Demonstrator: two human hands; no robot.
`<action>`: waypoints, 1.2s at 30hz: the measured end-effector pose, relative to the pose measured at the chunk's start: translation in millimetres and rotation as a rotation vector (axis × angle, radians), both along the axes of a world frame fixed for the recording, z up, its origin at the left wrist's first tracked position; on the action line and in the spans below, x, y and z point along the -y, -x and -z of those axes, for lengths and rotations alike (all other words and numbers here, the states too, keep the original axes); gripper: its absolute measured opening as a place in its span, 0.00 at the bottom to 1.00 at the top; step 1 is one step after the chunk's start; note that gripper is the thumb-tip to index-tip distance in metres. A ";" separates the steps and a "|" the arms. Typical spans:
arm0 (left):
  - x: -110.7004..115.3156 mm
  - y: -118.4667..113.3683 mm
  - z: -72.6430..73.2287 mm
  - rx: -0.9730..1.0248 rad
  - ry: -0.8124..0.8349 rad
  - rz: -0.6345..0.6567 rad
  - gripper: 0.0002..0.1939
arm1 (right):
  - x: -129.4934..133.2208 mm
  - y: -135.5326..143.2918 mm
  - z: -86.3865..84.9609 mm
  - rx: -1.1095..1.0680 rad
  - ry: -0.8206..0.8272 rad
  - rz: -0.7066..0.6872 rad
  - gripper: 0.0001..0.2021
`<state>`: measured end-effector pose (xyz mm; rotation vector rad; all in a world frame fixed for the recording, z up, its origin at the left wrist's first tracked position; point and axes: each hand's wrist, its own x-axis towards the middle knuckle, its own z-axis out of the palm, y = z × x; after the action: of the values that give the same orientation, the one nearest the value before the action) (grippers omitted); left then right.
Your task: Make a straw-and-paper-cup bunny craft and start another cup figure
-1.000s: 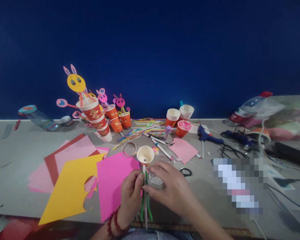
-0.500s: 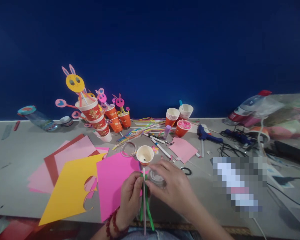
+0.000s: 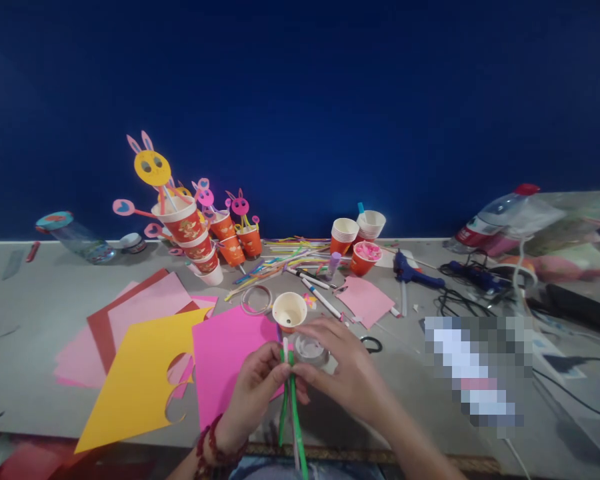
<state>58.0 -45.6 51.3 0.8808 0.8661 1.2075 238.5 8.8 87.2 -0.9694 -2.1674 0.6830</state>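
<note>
Low in the middle, my left hand (image 3: 260,380) pinches a pale pinkish stick (image 3: 295,427) together with a green pipe cleaner (image 3: 303,460), near their upper ends. Both green legs hang down on either side of the stick. My right hand (image 3: 347,373) meets it from the other side, with its thumb at the green bend and its other fingers arched. The exact grip there is partly hidden. Just beyond my hands stands a paper cup (image 3: 290,311) with a small hole in its bottom. A clear round tape roll (image 3: 311,350) lies partly behind my right fingers.
Pink paper (image 3: 235,367) and cut yellow paper (image 3: 130,380) lie left. Bunny-faced cups (image 3: 180,227) stand at the back left. Pipe cleaners (image 3: 275,263), markers (image 3: 323,298) and a cup of pink pieces (image 3: 365,259) lie beyond. A blue glue gun (image 3: 415,272) and cables are at right.
My right hand has closed in on the green bend beside my left thumb. The lower end of the stick has swung slightly to the right, and more of the tape roll shows.
</note>
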 end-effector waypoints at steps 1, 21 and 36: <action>0.0 0.1 0.3 -0.002 0.011 -0.003 0.15 | 0.0 0.2 1.4 -0.005 -0.008 0.008 0.19; 6.9 18.0 -6.5 0.089 0.124 -0.098 0.13 | 7.3 -80.2 62.6 0.339 -0.023 0.342 0.11; 12.5 15.5 -20.4 0.091 0.160 -0.274 0.16 | 17.3 -111.5 91.8 0.597 0.008 0.310 0.05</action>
<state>42.6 -58.1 71.7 0.5858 1.0171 1.3818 350.0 -8.6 -4.6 -1.6304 -2.4181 0.2686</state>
